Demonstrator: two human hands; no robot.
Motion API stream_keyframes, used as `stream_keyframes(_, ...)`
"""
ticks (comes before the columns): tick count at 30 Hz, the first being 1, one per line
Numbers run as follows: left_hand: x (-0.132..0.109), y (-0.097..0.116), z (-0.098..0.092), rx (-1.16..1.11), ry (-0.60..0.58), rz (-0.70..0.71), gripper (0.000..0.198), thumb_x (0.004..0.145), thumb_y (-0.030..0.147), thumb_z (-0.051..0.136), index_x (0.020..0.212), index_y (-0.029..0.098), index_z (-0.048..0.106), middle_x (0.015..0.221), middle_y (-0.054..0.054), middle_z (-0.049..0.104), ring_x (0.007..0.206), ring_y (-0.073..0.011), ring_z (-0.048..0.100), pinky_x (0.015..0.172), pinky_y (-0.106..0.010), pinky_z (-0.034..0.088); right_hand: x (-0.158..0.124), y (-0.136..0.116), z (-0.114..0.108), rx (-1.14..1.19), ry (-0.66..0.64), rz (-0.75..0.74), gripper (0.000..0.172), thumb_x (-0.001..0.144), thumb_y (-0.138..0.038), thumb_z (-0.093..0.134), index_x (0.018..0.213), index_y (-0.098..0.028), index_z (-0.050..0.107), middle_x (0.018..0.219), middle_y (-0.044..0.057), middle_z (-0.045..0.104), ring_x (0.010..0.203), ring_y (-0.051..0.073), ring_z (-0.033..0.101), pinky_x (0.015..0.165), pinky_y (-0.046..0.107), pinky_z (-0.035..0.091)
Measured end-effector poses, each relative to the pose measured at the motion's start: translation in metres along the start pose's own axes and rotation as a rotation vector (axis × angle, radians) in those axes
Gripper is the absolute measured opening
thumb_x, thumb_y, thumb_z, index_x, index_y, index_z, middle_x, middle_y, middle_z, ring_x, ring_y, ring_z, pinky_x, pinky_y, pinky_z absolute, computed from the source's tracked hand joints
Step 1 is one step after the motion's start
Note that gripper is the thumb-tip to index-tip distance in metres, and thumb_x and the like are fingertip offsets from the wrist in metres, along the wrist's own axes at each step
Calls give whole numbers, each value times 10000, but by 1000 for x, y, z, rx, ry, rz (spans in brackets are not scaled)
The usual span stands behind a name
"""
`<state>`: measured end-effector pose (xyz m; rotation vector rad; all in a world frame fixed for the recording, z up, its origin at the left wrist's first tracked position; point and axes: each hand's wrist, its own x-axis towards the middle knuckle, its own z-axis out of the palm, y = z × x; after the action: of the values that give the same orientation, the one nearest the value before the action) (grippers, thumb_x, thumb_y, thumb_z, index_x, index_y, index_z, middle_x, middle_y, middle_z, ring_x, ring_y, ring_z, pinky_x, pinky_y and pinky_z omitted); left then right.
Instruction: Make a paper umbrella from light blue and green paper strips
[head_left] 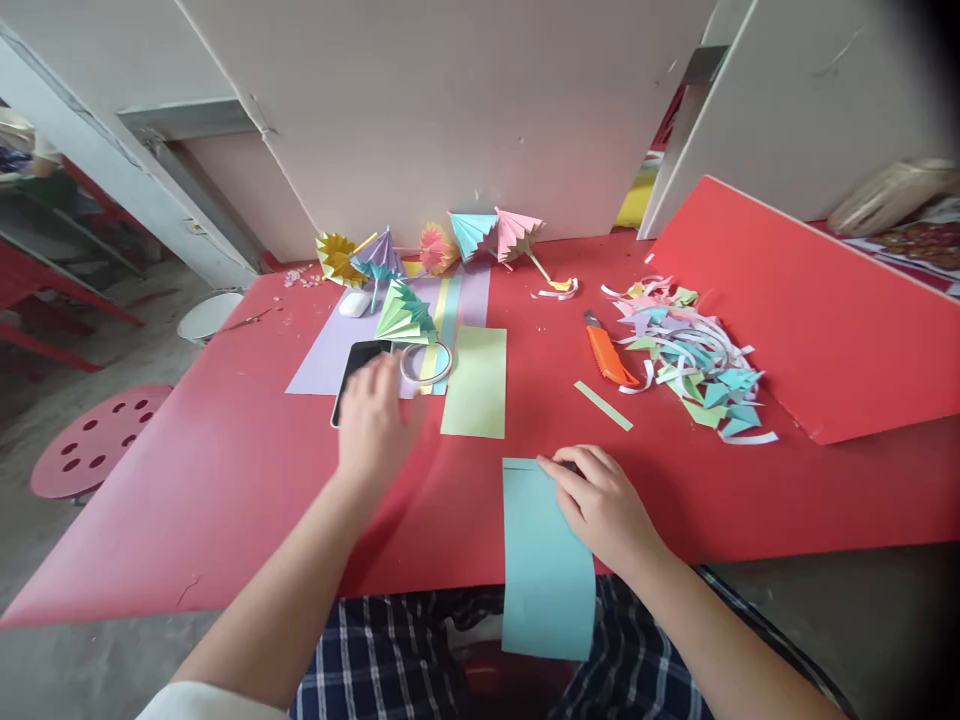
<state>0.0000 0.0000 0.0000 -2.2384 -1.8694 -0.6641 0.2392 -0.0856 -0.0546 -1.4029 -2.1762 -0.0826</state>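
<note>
A light blue sheet of paper (549,570) lies at the table's front edge, its lower part hanging over my lap. Its top edge has a narrow folded strip. My right hand (609,508) has bent fingers closed on the top right corner of this sheet. My left hand (375,425), a little blurred, is over the black phone (358,362) with its thumb apart and nothing visible in it. Just beyond its fingers is a roll of tape (426,380). Right of the roll lies a pale green paper sheet (475,385).
Several pleated paper umbrellas, including a green one (405,312), stand toward the back on and near striped pastel paper (322,365). An orange utility knife (609,355), a thin green strip (604,406) and a pile of paper scraps (697,350) lie right. A red board (817,320) leans beyond.
</note>
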Motion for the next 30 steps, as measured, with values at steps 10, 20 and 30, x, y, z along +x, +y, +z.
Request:
stream_keyframes(10, -93, 75, 20, -132, -278, 582, 489, 832, 348, 406, 1231, 66, 423, 1282, -179, 453, 1196, -278, 410, 946, -414, 403, 2, -9, 0, -27, -70, -18, 323, 809, -79, 411, 1045, -178, 607, 894, 80, 605, 851, 185, 504, 761, 334, 436)
stream_keyframes(20, -82, 67, 12, -45, -375, 687, 450, 847, 334, 368, 1241, 123, 419, 1308, -175, 424, 1180, -306, 421, 922, -465, 380, -1, 11, -12, 77, -75, 88, 325, 819, -56, 406, 949, -208, 661, 854, 68, 601, 854, 178, 501, 735, 326, 454)
stream_keyframes(30, -79, 74, 25, -52, -330, 868, 463, 876, 312, 300, 1212, 25, 437, 1282, -202, 444, 1206, -303, 382, 940, -376, 356, 4, 21, -14, 257, -116, 152, 338, 856, -91, 393, 937, -266, 670, 797, 46, 572, 800, 152, 486, 689, 307, 461)
